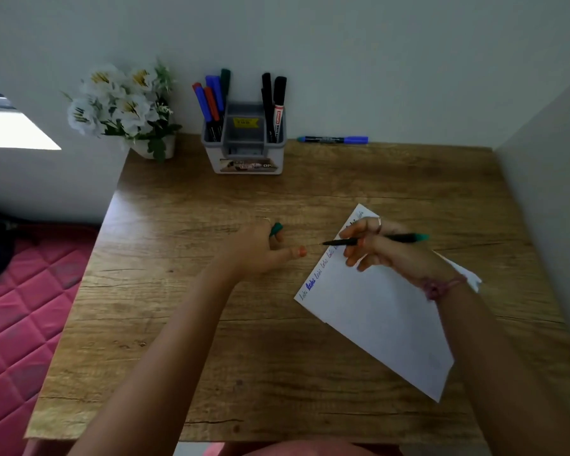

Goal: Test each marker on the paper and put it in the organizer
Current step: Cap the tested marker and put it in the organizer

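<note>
On the brown wood-grain desk, the white paper sheet at right already carries a row of test scribbles. The far grey plastic organizer holds several markers; a blue marker lies untested beside it. The right hand grasps the uncapped green-ended marker over the paper; the left hand grips its green cap.

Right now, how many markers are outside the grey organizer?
2: a green marker gripped in the right hand over the paper, and a blue marker lying by the wall.
</note>
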A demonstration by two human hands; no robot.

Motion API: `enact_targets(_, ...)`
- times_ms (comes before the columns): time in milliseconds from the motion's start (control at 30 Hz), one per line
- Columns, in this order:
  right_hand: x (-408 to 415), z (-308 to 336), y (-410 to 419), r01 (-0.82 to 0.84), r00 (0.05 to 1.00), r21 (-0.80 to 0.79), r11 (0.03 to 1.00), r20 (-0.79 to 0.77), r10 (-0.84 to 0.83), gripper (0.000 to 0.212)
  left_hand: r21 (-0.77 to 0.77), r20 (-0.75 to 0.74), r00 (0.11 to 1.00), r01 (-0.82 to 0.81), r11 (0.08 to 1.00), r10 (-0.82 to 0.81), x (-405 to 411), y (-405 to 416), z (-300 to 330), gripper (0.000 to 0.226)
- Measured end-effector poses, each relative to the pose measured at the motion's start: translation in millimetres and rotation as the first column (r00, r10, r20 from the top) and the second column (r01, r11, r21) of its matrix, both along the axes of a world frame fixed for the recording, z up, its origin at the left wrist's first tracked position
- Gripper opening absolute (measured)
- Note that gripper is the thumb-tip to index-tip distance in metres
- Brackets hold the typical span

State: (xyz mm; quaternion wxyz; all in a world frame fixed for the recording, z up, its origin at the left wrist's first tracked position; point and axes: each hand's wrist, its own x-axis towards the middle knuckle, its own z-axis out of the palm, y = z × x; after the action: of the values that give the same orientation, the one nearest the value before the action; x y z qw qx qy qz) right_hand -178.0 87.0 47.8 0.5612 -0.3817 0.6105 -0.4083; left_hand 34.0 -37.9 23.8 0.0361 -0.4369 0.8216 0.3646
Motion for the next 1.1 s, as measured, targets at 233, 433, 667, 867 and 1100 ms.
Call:
enact_targets(233,34,-40,14,0.008,0.983,-0.183,0.983,-0.177,-0.041,0.018,-0.028,0.083,0.993,0.092,0.995,-0.09,-27,-6,-10,0.075)
enact_targets(433,41,-53,17,0.067,0.981,-0.239,0.969,-0.16,-0.107,0.007,-0.021,0.212,0.96,0.193,0.981,-0.184,-36,-9,-11,0.07)
enact_targets(667,47,-49,23,-0.026,0.963,-0.276,0.961,-0.266,-0.051,0.017,-0.015,0.214,0.961,0.182,0.983,-0.175,-37,-9,-12,0.079)
enact_targets(867,61,-51,27,-0.106,0.941,-0.353,0.93,-0.337,-0.02,0.019,0.0,0.199,0.966,0.166,0.986,-0.163,-35,-7,-10,0.097)
enact_targets(1100,63,-65,27,-0.127,0.93,-0.349,0.928,-0.367,-0.011,0.008,0.018,0.223,0.961,0.167,0.986,-0.166,-36,-8,-10,0.101)
